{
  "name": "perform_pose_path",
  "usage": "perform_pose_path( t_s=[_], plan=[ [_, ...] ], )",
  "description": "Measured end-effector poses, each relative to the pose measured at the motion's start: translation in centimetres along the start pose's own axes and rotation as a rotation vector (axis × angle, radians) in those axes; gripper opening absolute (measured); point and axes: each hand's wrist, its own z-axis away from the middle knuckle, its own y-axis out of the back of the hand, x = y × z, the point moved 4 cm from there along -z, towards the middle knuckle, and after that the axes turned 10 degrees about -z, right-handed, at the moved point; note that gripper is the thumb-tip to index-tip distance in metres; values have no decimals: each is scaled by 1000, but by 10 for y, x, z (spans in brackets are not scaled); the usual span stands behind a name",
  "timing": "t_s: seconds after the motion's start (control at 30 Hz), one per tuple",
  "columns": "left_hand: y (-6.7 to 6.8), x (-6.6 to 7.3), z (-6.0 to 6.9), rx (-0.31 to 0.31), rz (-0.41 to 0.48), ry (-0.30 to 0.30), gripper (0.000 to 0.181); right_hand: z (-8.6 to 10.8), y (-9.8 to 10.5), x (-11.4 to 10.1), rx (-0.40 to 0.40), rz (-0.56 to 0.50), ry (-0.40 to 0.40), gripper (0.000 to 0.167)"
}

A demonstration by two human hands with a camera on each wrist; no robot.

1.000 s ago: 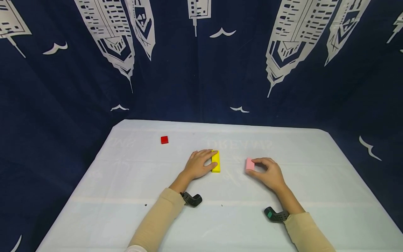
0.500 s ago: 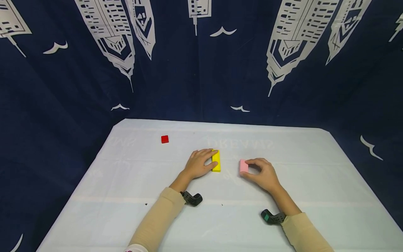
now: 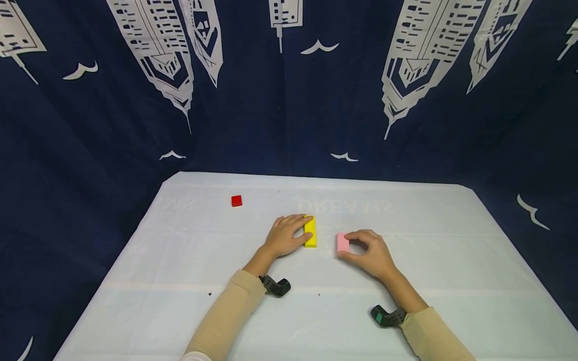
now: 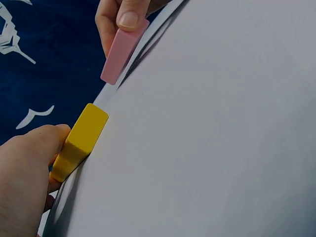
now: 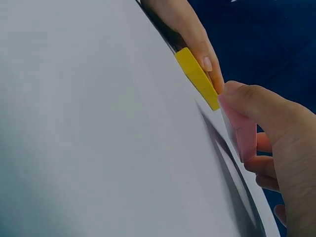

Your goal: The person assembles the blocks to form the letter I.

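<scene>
1. Head view: a pink block [image 3: 342, 242] is over the middle of the white tabletop [image 3: 189, 321]; whether its underside touches the surface I cannot tell.
2. The right hand [image 3: 370, 253] pinches the pink block between thumb and fingers, from the block's right side; a gap shows between its palm and the block.
3. Just left of the pink block, and apart from it, a longer yellow block [image 3: 310, 235] lies on the tabletop, its length running away from the person.
4. The left hand [image 3: 283, 235] grips the yellow block, thumb toward the near end and a finger toward the far end.
5. A small red block [image 3: 237, 201] sits farther back and to the left, well apart from both hands.
6. Each wrist bears a black device [image 3: 277, 287], below which come beige sleeves [image 3: 230, 311].
7. Behind the table hangs dark blue cloth [image 3: 284, 125] printed with pale towers and birds.
</scene>
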Motion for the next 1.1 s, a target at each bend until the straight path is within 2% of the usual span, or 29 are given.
perform_pose_path(
  t_s=[0.23, 0.77, 1.1],
  plan=[
    [-1, 0, 0, 5, 0, 2, 55, 2, -8, -8, -38, -1, 38, 46],
    [-2, -1, -1, -8, -11, 13, 55, 5, -22, -20, -67, -9, 140, 46],
    [-2, -1, -1, -3, -4, 9, 55, 7, -30, -26, -90, -34, 146, 45]
  ],
)
